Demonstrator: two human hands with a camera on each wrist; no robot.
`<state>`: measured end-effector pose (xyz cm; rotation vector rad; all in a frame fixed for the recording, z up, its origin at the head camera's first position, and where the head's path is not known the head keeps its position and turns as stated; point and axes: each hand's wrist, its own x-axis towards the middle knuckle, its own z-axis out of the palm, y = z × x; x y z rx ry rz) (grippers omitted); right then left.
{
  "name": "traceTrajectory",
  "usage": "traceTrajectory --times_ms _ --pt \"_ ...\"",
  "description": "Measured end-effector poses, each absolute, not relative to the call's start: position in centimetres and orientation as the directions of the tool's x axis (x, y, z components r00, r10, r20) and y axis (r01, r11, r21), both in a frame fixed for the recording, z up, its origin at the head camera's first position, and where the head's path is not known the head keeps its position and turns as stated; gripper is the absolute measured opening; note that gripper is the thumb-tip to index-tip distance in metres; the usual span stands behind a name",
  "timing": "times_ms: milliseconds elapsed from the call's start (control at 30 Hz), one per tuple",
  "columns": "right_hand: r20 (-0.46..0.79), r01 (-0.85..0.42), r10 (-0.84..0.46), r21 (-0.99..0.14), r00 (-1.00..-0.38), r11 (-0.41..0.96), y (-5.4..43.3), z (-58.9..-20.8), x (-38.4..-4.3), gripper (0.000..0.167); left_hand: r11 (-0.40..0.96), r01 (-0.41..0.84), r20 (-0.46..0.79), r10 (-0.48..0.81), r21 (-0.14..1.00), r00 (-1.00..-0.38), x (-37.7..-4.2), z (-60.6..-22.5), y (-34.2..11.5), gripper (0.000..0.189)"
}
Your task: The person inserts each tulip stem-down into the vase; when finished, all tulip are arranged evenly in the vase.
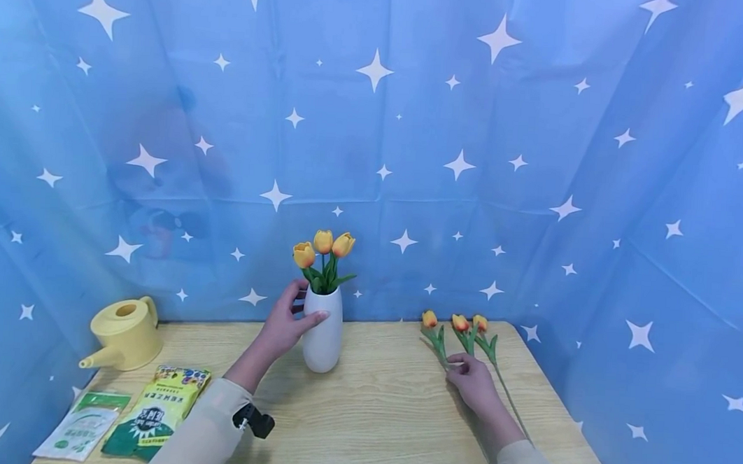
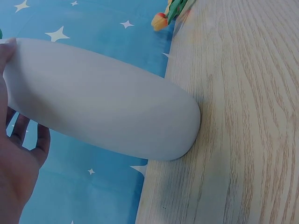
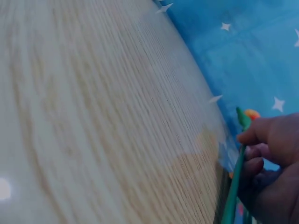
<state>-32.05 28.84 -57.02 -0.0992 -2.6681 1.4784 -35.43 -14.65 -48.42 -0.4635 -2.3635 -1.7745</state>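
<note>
A white vase with three yellow tulips in it stands near the table's back edge. My left hand holds the vase by its upper part, thumb across the front and fingers round the far side. In the left wrist view the vase's base meets the wood. At the right, my right hand pinches the green stem of an orange-yellow tulip between thumb and fingertips. Two more tulips lie just beside that hand, their stems partly hidden by it and the sleeve.
A yellow watering can stands at the table's back left. In front of it lie a green-and-yellow bag and a smaller white-and-green packet. A blue starred curtain hangs right behind the wooden table.
</note>
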Motion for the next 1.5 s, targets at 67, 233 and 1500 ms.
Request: traceTrajectory --times_ms 67,233,1500 --pt "0.041 0.016 0.098 -0.854 -0.994 0.521 28.7 -56.9 -32.0 0.034 0.249 0.328 0.296 0.156 0.911 -0.942 -35.5 -48.5 -14.6 0.075" --pt "0.026 0.028 0.104 -0.874 -0.994 0.485 28.5 -56.6 -32.0 0.034 0.249 0.316 0.285 0.153 0.916 -0.946 -35.5 -48.5 -14.6 0.077" --pt "0.077 -0.07 0.261 -0.997 -0.962 0.035 26.3 -53.0 -32.3 0.034 0.259 0.33 0.298 0.157 0.908 -0.942 -35.5 -48.6 -14.7 0.077"
